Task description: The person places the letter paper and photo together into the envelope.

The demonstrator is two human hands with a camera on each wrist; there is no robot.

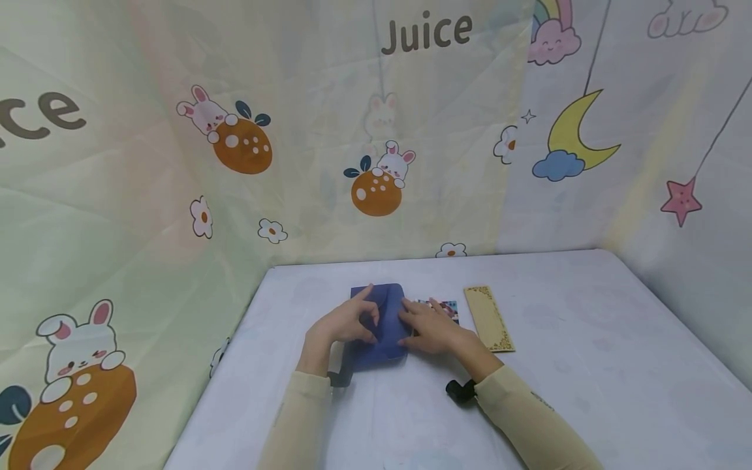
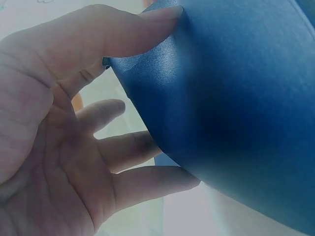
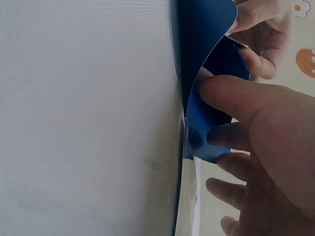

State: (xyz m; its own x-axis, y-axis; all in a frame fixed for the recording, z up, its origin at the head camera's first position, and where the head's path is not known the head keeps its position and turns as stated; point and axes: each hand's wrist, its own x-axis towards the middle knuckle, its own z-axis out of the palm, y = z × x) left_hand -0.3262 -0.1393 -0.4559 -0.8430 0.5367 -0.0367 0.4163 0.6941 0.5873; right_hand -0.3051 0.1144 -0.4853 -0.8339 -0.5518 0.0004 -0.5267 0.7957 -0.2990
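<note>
A blue envelope-like folder (image 1: 388, 329) of stiff sheet lies on the table between both hands. At its left side my left hand (image 1: 351, 318) pinches the raised edge of a sheet. In the left wrist view the thumb (image 2: 147, 29) lies across the blue sheet (image 2: 236, 108), the other fingers behind its edge. My right hand (image 1: 431, 328) rests fingertips on the right side, fingers fairly straight. In the right wrist view its thumb (image 3: 231, 93) reaches under the curved upper sheet (image 3: 202, 44), and fingertips touch the lower sheet (image 3: 209, 123).
A colourful picture card (image 1: 451, 309) lies partly hidden behind my right hand. Farther right is a gold card (image 1: 489, 320) with ornate ends. The white table (image 1: 587, 339) meets a printed cloth backdrop (image 1: 317, 183) at the back.
</note>
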